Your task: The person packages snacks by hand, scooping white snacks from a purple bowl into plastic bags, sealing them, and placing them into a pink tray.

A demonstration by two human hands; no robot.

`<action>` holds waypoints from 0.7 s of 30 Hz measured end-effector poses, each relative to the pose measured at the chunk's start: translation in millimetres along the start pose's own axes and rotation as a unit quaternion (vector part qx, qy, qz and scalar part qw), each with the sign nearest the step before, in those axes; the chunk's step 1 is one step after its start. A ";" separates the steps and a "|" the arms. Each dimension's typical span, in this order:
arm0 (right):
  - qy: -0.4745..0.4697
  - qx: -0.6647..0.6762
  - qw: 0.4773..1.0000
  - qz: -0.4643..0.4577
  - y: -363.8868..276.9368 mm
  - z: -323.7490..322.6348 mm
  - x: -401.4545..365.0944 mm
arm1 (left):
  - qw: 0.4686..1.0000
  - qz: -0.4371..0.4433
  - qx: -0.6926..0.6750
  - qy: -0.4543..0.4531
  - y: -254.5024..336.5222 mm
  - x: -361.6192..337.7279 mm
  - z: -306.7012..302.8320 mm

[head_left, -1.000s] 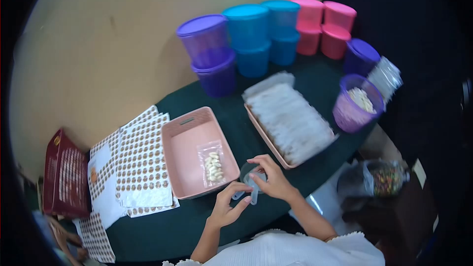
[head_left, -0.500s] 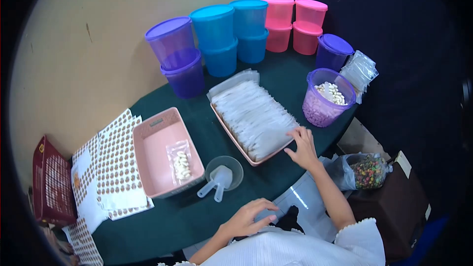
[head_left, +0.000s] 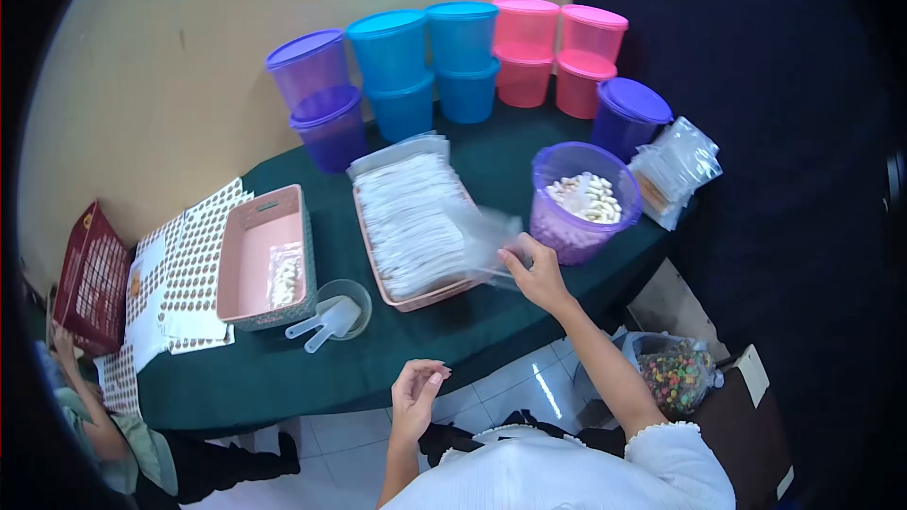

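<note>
My right hand [head_left: 536, 272] pinches a clear plastic bag [head_left: 487, 234], blurred by motion, over the right side of a basket. That pink basket [head_left: 430, 299] is packed with a long row of white-looking plastic bags [head_left: 406, 217]. My left hand [head_left: 416, 395] is raised in front of the table's near edge, fingers curled, with nothing visible in it. To the right of the basket stands an open purple tub [head_left: 567, 231] of white and pink pieces. A clear bowl [head_left: 356, 324] with white scoops [head_left: 331, 321] sits left of the basket.
A pink tray [head_left: 248, 264] holds a filled bag [head_left: 284, 276]. Sticker sheets [head_left: 194, 274] and a red basket [head_left: 92, 279] lie left, near another person's arm [head_left: 85, 397]. Blue tubs [head_left: 389, 52], pink tubs [head_left: 526, 28] and purple tubs [head_left: 312, 66] line the back.
My right hand has lifted a bag from the row and moved left and slightly up. My left hand has shifted left, its fingers now curled. The view has turned, showing the other person more.
</note>
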State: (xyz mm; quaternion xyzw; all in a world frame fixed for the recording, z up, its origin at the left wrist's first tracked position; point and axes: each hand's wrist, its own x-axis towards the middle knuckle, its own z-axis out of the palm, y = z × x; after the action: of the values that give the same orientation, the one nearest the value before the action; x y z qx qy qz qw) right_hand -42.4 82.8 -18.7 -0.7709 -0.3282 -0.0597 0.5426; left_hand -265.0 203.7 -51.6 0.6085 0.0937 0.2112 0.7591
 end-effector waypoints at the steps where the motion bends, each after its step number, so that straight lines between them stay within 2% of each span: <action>1: 0.014 0.109 0.991 0.082 -6.5 -10.3 -6.9 | 1.000 0.002 -0.002 -0.011 -1.5 4.0 10.8; 3: -0.003 0.180 0.973 0.141 -16.6 -34.4 -23.5 | 0.999 -0.004 -0.005 -0.036 -2.0 14.3 37.4; 5: 0.008 0.220 0.964 0.148 -19.6 -55.7 -41.6 | 0.999 -0.025 0.003 -0.045 1.1 31.1 67.3; 9: 0.043 0.202 0.965 0.163 -15.1 -99.3 -66.6 | 0.985 -0.070 0.010 -0.159 -15.3 55.3 115.8; 10: 0.062 0.160 0.971 0.167 -14.8 -109.1 -72.0 | 0.981 -0.064 0.022 -0.182 -16.3 58.7 128.2; 11: 0.078 0.121 0.975 0.171 -11.4 -115.4 -77.8 | 0.975 -0.014 0.054 -0.216 -27.4 62.6 135.0; 12: 0.109 0.125 0.972 0.163 -1.1 -120.0 -82.9 | 0.972 -0.015 0.052 -0.227 -29.0 62.7 144.5; 13: 0.118 0.129 0.970 0.167 4.8 -124.8 -84.0 | 0.970 -0.011 0.047 -0.236 -29.9 64.7 157.1; 14: 0.146 0.109 0.971 0.155 9.8 -130.0 -84.8 | 0.969 -0.073 -0.015 -0.234 -33.1 64.3 168.1; 15: 0.171 0.085 0.971 0.143 15.8 -136.0 -85.5 | 0.965 -0.052 -0.002 -0.256 -37.2 70.0 177.4; 17: 0.172 0.082 0.968 0.161 27.9 -147.5 -84.0 | 0.964 -0.061 0.008 -0.259 -45.1 84.3 195.0; 18: 0.202 0.078 0.963 0.158 29.0 -153.8 -81.2 | 0.962 -0.065 0.004 -0.264 -48.5 93.0 201.5; 20: 0.280 0.100 0.945 0.137 40.2 -160.0 -75.2 | 0.976 0.023 0.035 -0.212 -52.3 116.6 210.7; 21: 0.275 0.093 0.947 0.136 47.0 -164.9 -72.3 | 0.977 0.022 0.026 -0.209 -53.8 128.8 213.3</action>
State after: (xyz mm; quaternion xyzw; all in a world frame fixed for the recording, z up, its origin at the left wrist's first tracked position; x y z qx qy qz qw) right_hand -28.3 -102.7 -21.9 -0.7082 -0.0624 -0.1644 0.6838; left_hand -53.7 61.9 -37.0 0.6608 -0.0747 0.0939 0.7409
